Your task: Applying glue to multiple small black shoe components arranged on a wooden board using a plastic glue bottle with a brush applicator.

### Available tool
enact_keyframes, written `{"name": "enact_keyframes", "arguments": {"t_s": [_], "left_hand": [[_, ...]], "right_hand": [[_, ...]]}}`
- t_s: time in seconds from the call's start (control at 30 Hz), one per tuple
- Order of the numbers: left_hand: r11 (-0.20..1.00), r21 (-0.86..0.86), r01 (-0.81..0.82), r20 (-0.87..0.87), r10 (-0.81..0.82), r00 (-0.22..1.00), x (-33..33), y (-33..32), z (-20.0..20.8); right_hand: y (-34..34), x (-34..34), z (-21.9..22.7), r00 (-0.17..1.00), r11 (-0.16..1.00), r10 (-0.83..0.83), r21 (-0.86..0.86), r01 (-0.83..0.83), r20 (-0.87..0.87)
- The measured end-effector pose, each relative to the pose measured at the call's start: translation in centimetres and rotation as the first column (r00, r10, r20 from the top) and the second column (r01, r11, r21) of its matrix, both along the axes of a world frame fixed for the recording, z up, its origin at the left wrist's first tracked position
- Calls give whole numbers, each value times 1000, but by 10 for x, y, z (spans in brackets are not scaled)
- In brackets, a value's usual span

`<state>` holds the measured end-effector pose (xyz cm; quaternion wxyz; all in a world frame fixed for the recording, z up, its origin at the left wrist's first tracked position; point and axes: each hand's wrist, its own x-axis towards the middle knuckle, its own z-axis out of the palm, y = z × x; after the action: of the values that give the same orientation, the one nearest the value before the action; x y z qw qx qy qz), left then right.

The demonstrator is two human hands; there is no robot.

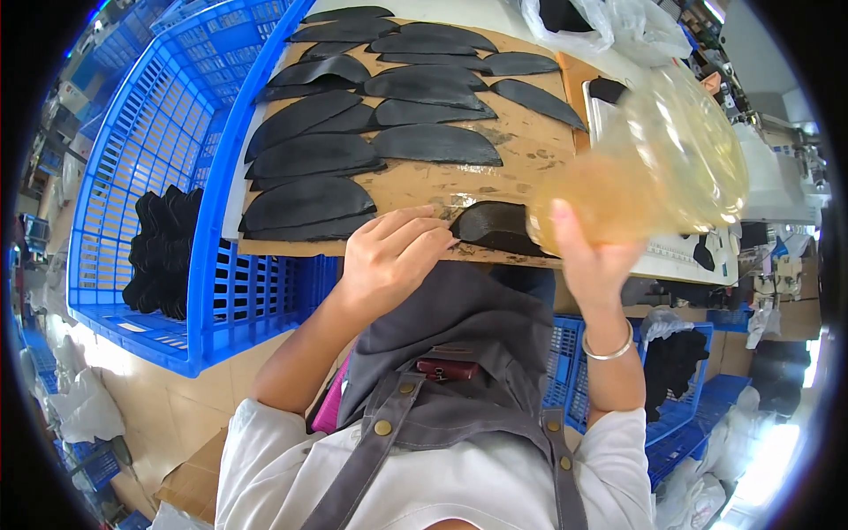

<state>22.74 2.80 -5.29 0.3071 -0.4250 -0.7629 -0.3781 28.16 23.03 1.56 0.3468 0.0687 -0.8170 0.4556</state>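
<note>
At the near edge of the cardboard, my left hand (395, 254) is closed, fingertips pinching the left end of a dark half-moon piece (496, 224) that looks glossy on top. Over that piece's right end, my right hand (601, 256) grips a translucent yellowish plastic bottle (685, 146). Motion blurs the bottle's near part, so its mouth cannot be made out. Beyond my left hand, several black half-moon pieces (309, 205) lie in overlapping rows on the stained cardboard sheet (433, 187).
A blue plastic crate (208, 256) with stacked black wavy pieces (163, 252) stands against the table's left side. Clear plastic bags (609, 31) lie at the back right. Under the table's right side is another blue crate (698, 389) holding black material.
</note>
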Motion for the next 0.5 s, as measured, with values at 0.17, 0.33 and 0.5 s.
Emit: {"name": "enact_keyframes", "arguments": {"t_s": [0.17, 0.33, 0.5], "left_hand": [[1000, 9, 14, 18, -14, 1000, 0, 0, 3], [999, -24, 32, -22, -32, 999, -1, -3, -1], [998, -66, -10, 7, 10, 1000, 2, 1, 9]], "right_hand": [[36, 32, 5, 970, 971, -230, 55, 234, -77], [6, 22, 15, 992, 957, 56, -277, -85, -111], [-45, -10, 1, 978, 948, 185, -243, -204, -100]]}}
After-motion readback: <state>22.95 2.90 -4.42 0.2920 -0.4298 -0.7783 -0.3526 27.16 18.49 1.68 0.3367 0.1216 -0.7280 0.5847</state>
